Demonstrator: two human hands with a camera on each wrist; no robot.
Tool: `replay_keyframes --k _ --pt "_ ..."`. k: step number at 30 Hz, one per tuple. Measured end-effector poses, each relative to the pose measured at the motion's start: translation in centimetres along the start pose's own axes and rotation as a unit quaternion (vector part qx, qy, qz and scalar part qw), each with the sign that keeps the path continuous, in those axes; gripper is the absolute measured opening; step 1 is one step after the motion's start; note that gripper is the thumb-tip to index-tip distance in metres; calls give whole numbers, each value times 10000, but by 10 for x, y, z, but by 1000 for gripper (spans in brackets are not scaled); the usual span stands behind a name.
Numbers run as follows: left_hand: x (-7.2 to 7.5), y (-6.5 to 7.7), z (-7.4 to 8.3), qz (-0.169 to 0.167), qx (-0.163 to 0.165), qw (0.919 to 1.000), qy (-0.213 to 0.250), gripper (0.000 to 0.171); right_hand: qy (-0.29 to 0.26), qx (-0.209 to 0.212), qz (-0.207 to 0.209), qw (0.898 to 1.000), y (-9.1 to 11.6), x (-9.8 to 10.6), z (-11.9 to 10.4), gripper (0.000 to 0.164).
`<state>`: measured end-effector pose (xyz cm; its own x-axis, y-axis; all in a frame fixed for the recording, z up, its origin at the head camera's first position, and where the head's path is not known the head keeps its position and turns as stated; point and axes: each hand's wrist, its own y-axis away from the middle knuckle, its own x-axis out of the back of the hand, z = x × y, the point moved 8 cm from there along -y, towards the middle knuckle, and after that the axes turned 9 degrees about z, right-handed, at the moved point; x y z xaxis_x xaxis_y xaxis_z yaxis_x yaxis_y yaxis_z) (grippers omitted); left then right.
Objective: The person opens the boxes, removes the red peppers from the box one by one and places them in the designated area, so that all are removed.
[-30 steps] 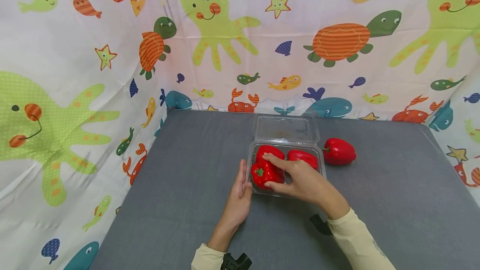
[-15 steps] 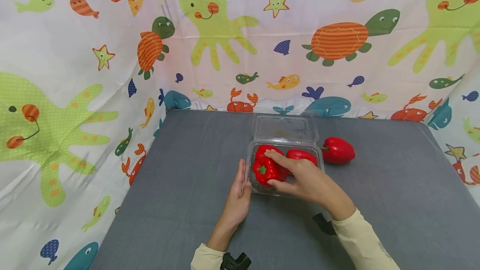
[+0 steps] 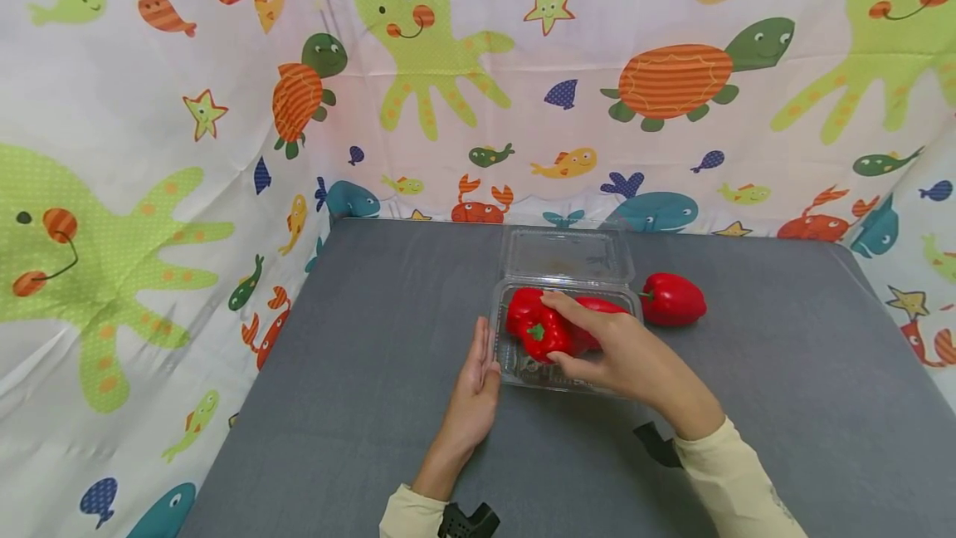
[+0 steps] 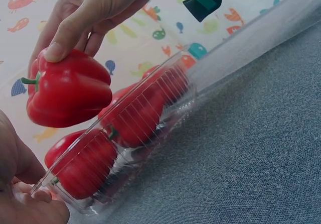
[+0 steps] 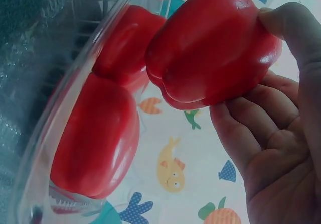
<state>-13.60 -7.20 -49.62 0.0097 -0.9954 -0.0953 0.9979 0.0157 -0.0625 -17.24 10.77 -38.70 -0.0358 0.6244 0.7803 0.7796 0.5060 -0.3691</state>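
Right hand (image 3: 631, 355) held a red bell pepper (image 3: 543, 335) between thumb and fingers, above the clear plastic clamshell (image 3: 539, 377). Two more peppers (image 5: 98, 138) lay inside; a fourth pepper (image 3: 675, 300) lay just right of it on the grey tabletop (image 3: 358, 372). Left hand (image 3: 472, 401), fingers straight, touched the clamshell's left wall.

Sea-creature-print curtain (image 3: 523, 127) behind gray tabletop (image 3: 403, 305)
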Motion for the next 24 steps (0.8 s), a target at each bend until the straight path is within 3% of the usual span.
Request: replay_keyframes --k 24 --pt "-1 0 -1 -32 -28 10000 48 71 234 -116 418 9988 8 27 18 92"
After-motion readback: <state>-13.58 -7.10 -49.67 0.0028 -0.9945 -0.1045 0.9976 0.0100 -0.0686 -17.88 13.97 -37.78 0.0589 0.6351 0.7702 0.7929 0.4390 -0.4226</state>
